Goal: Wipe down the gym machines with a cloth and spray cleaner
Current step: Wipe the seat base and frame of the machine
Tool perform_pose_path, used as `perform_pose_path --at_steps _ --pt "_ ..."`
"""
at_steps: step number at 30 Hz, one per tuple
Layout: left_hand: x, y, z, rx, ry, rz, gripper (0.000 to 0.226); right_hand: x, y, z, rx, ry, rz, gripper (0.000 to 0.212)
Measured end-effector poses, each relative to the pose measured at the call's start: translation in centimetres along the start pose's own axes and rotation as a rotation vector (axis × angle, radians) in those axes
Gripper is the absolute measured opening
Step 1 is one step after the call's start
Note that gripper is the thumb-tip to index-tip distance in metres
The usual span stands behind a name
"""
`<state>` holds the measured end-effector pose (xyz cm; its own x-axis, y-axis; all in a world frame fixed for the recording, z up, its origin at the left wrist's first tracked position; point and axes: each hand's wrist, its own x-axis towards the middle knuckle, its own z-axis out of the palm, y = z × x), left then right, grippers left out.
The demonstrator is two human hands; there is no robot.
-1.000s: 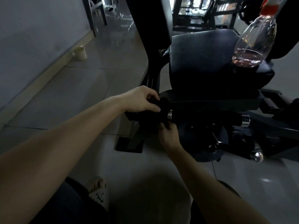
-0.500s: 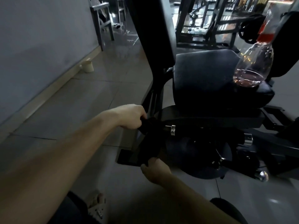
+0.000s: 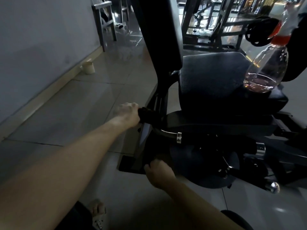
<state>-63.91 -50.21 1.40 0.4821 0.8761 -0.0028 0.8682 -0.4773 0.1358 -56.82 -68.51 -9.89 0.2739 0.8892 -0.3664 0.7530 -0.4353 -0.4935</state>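
A black gym machine fills the right half, with a padded seat [image 3: 214, 77] and a chrome bar [image 3: 167, 133] under it. A dark cloth [image 3: 149, 116] is stretched over the bar's left end. My left hand [image 3: 128, 114] grips the cloth's upper end. My right hand [image 3: 158, 173] grips its lower end [image 3: 152, 155] below the bar. A clear spray bottle [image 3: 267, 70] with a red collar and a little pinkish liquid stands on the seat's right side.
A grey wall runs along the left, with a small pale cup [image 3: 88, 67] on the tiled floor at its base. More metal frames [image 3: 212, 27] stand behind. My sandalled foot [image 3: 98, 213] is at the bottom. The machine's base plate [image 3: 127, 165] lies on the floor.
My left hand has moved up and left with the cloth's top end, while my right hand has pulled the lower end down. The view has tilted upward.
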Motion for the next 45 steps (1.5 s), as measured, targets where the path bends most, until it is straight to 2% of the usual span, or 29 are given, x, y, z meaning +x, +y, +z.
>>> perform_pose_path --at_steps 2,4,6,8,10,12,14,16,18,19,20,21,23,24,25,26,27,29,33,36,38,42,43,45 --pt "0.2 -2.2 0.4 0.087 -0.035 -0.218 0.027 0.5 -0.3 -2.4 0.225 0.200 0.004 0.032" --pt "0.3 -4.1 0.8 0.113 -0.144 -0.327 0.029 0.2 0.4 -3.3 0.373 0.347 -0.027 0.033" --pt "-0.1 -3.6 1.3 0.089 -0.237 -0.220 0.024 -0.8 1.8 -2.3 0.289 0.296 -0.021 0.028" --pt "-0.9 -1.7 0.6 0.003 -0.295 0.006 0.015 -2.2 3.4 -0.1 0.108 0.122 0.020 0.023" --pt "-2.0 0.3 -1.0 -0.055 -0.351 0.201 0.011 -3.7 4.4 1.3 0.028 -0.033 0.075 0.024" --pt "-3.3 1.7 -2.9 0.040 -0.387 0.307 0.012 -3.9 5.3 2.1 0.035 -0.088 0.071 0.027" --pt "-5.4 3.2 -4.5 0.178 -0.509 0.409 0.019 -3.6 5.5 1.8 0.130 -0.052 0.046 0.025" --pt "-8.3 4.9 -4.8 0.222 -0.761 0.491 0.018 -2.6 5.9 0.6 0.325 0.089 0.010 0.035" --pt "-10.7 6.4 -4.1 0.080 -1.032 0.493 0.013 -1.5 7.0 -0.5 0.529 0.252 -0.056 0.055" --pt "-11.2 6.7 -3.8 -0.043 -1.108 0.487 0.016 -1.2 7.5 -0.9 0.560 0.321 -0.080 0.061" --pt "-11.3 6.7 -3.8 -0.150 -1.107 0.478 0.016 -1.3 7.8 -1.0 0.528 0.335 -0.086 0.061" --pt "-10.9 6.5 -3.9 -0.252 -1.033 0.461 0.013 -1.7 8.3 -0.5 0.431 0.283 -0.055 0.053" --pt "-8.9 5.6 -4.1 -0.484 -0.685 0.360 0.015 -2.8 9.6 1.7 0.109 0.021 0.073 0.031" --pt "-8.0 5.2 -4.3 -0.560 -0.482 0.296 0.017 -3.5 10.3 2.8 0.036 -0.109 0.119 0.024" --pt "-7.2 4.7 -4.2 -0.548 -0.311 0.272 0.019 -4.0 11.0 3.5 0.016 -0.175 0.146 0.021" --pt "-6.8 4.6 -4.0 -0.490 -0.220 0.282 0.022 -4.3 11.3 3.5 0.023 -0.180 0.159 0.021" --pt "-6.7 4.8 -3.8 -0.466 -0.198 0.300 0.023 -4.3 11.5 3.0 0.048 -0.142 0.144 0.022" --pt "-7.2 6.3 -3.7 -0.589 -0.218 0.341 0.026 -4.2 11.2 0.7 0.189 -0.057 0.116 0.024" --pt "-8.2 9.8 -6.2 -1.027 -0.177 0.441 0.028 -5.8 8.8 -4.1 0.806 0.162 0.096 0.028" --pt "-9.2 10.9 -7.8 -1.305 -0.239 0.509 0.024 -7.2 7.8 -6.1 1.090 0.249 0.052 0.019" --pt "-9.9 11.6 -8.0 -1.270 -0.305 0.565 0.025 -7.9 7.6 -6.6 1.165 0.299 0.005 0.016" --pt "-10.3 11.5 -6.1 -0.809 -0.651 0.573 0.030 -9.1 7.8 -7.3 1.249 0.330 -0.083 0.021" --pt "-10.0 11.3 -5.2 -0.701 -0.614 0.591 0.028 -9.3 7.7 -7.6 1.257 0.305 -0.124 0.021" --pt "-8.8 10.6 -3.4 -0.437 -0.193 0.719 0.018 -9.2 7.7 -8.0 1.271 0.272 -0.163 0.017"
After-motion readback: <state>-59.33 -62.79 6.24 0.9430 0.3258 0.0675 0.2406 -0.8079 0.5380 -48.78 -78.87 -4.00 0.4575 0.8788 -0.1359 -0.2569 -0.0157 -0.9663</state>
